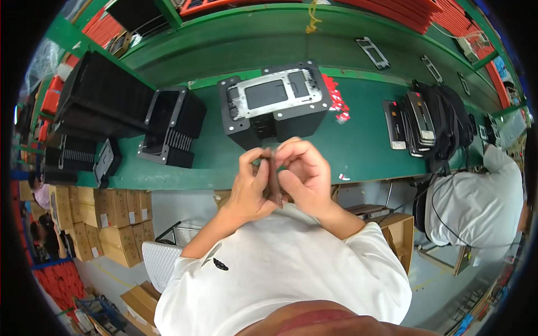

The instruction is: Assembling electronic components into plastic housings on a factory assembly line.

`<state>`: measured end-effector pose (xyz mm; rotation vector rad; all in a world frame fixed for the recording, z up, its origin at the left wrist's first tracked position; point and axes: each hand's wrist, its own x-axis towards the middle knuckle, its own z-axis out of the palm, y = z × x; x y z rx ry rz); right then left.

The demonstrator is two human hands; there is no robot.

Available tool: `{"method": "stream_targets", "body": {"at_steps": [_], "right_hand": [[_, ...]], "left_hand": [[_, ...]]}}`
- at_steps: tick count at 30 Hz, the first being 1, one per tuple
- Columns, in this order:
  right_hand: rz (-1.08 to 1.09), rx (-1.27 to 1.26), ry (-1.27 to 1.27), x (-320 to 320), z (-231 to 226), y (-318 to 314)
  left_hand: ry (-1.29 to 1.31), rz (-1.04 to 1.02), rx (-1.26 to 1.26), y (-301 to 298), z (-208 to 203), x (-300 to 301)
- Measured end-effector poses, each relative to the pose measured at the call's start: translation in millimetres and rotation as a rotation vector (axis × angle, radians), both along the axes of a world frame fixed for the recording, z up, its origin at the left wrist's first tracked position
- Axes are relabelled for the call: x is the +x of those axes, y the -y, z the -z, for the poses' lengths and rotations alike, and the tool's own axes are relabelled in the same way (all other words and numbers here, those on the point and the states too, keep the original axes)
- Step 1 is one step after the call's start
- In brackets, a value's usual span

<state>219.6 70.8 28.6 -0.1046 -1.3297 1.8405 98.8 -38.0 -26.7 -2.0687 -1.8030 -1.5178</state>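
Observation:
A thin flat dark brownish piece [273,180], seen nearly edge-on, stands upright between my hands near the bench's front edge. My left hand [246,187] grips it with fingers and thumb curled round its side. Thumb and forefinger of my right hand [308,176] are bent toward its upper edge; whether they pinch it or something small on it, I cannot make out. Just beyond my hands stands a black block-shaped fixture [302,120] with bolted corners. On top lies a whitish metal frame [269,92] with two rectangular openings.
Red labels [336,99] lie beside the fixture. More black fixtures [178,120] fill the left of the green bench [358,151]. Dark flat panels [417,120] lean in a row at right, by a black bag [448,115]. A co-worker's white sleeve [476,196] shows beyond.

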Motion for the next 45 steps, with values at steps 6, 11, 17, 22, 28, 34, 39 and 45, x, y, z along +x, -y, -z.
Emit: {"method": "stream_targets", "body": {"at_steps": [6,11,17,22,28,34,39,45], "right_hand": [[-0.259,0.243,-0.02,10.7,6.4,-24.9],[0.143,0.091,0.075,25.2,10.9,-130.9],[0.566,0.851,0.966,27.3,74.8,-209.8],[0.067,0.292,0.094,16.6,-29.3,-97.5],[-0.834,0.344,0.307,-12.0,-27.7,-83.1],[-0.453,0.316,-0.035,-11.6,-23.8,-189.9],[-0.033,0.193,0.045,-39.0,30.6,-228.6],[-0.073,0.218,0.167,-41.1,19.5,-200.9]], "left_hand": [[-0.063,0.141,-0.01,4.9,-8.8,-15.8],[0.995,0.386,-0.341,15.6,-9.8,-18.1],[1.265,0.517,-0.318,11.9,-38.0,-14.4],[1.321,0.548,-0.221,-6.6,-56.5,-24.3],[1.167,0.439,-0.236,-9.3,-79.6,-42.3],[0.278,0.051,-0.064,-19.5,-125.5,-86.4],[-0.254,-0.181,-0.158,-71.5,-117.9,-106.2],[-0.144,-0.138,-0.283,-95.1,-110.3,-92.9]]}}
